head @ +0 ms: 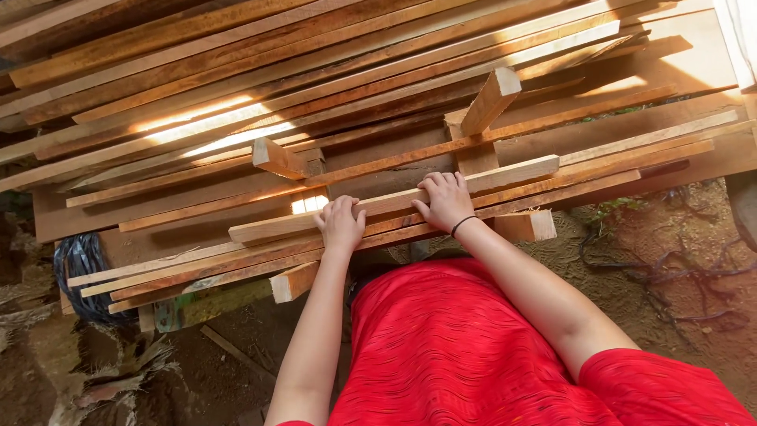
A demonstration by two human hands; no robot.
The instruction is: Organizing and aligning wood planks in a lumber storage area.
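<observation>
Both hands are laid flat on the same pale wooden slat, which lies on the near edge of a big lumber stack. The left hand is pressed palm-down on the slat near its middle, fingers draped over the top edge; nothing is clenched, so the grip reads as loose, more resting than grabbing. The right hand is set a little further along the same slat, fingers spread over its far edge in the same released way, and a thin black band is worn at that wrist. The slat is tilted slightly, its right end higher, and it is carried by a bunch of thinner reddish strips just beneath it. A few short blocks are seen poking out of the pile end-on: one below the left hand, one just beside the right forearm, one up to the left, and one tilted block standing higher in the stack. Patches of sunlight are thrown across the upper boards. A red ribbed garment is worn by the person and fills the bottom middle. Bare dirt ground with roots is seen to the right, and a dark bundle of black plastic is tucked low on the left.
</observation>
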